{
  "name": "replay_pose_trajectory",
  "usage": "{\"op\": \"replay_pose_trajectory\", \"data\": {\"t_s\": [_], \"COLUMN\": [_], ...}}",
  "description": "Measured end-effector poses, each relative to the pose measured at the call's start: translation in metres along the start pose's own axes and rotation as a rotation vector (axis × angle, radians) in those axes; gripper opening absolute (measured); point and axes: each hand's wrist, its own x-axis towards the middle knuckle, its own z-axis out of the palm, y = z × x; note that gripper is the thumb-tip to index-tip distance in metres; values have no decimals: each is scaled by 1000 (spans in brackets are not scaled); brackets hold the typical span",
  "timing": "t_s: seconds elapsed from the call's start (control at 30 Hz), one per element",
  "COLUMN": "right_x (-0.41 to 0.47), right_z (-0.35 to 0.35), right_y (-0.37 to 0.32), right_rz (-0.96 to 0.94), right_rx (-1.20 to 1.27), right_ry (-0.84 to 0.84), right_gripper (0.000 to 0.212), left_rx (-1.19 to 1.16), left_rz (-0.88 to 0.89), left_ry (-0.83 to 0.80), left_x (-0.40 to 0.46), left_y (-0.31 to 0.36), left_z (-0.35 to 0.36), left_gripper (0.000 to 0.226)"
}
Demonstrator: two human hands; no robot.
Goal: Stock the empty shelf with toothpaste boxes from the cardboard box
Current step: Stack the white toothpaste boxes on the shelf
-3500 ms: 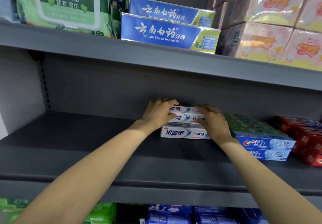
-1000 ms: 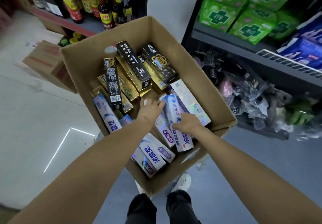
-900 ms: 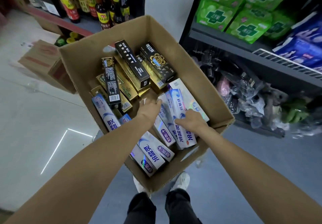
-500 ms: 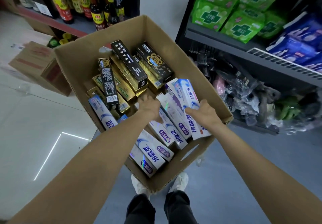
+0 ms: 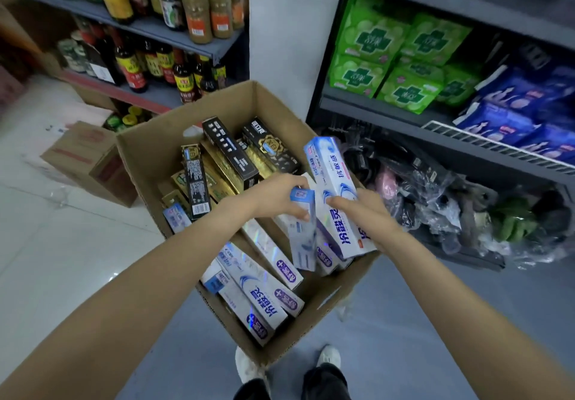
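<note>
An open cardboard box (image 5: 149, 150) stands on the floor in front of my feet. It holds several white-and-blue toothpaste boxes (image 5: 261, 293) at the near end and black-and-gold ones (image 5: 230, 153) at the far end. My right hand (image 5: 361, 213) grips a white-and-blue toothpaste box (image 5: 333, 181) raised above the carton's right wall. My left hand (image 5: 280, 195) pinches the top end of a second, narrower toothpaste box (image 5: 303, 237) that stands tilted next to it. The shelf being stocked is out of view.
A dark shelf unit (image 5: 389, 113) at right carries green packs (image 5: 401, 57) and blue packs (image 5: 522, 113), with bagged clutter (image 5: 435, 194) on the floor under it. Sauce bottles (image 5: 149, 66) fill racks at upper left. A smaller closed carton (image 5: 84, 156) lies left.
Earlier both hands were at the shelf on stacked boxes. Over the last second my right hand lifted its toothpaste box up out of the carton, and my left hand picked up a second box.
</note>
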Motion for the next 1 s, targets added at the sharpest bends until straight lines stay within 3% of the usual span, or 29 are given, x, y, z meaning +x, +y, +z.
{"op": "replay_pose_trajectory", "data": {"t_s": [0.1,0.2,0.37,0.53,0.6,0.7,0.8,1.0], "right_x": [-7,-10,-7,3,10,22,29,52], "right_z": [-29,-68,-164,-269,-305,-354,-399,-476], "right_y": [-13,-23,-36,-41,-39,-38,-40,-32], "right_rz": [-66,-118,-214,-342,-386,-453,-515,-519], "right_rx": [123,201,161,118,160,217,262,426], "right_ry": [12,67,60,91,175,335,375,262], "right_gripper": [19,34,39,43,44,53,60,41], "left_rx": [-113,-371,-715,-936,-982,-909,-911,-834], "left_rz": [33,47,29,15,31,10,54,97], "left_ry": [219,451,623,751,723,536,360,115], "left_x": [9,25,79,161,193,229,254,305], "left_y": [40,89,180,278,311,359,404,452], "left_z": [-21,-46,-67,-49,-35,2,26,4], "left_gripper": [37,54,18,29,43,70,67,58]}}
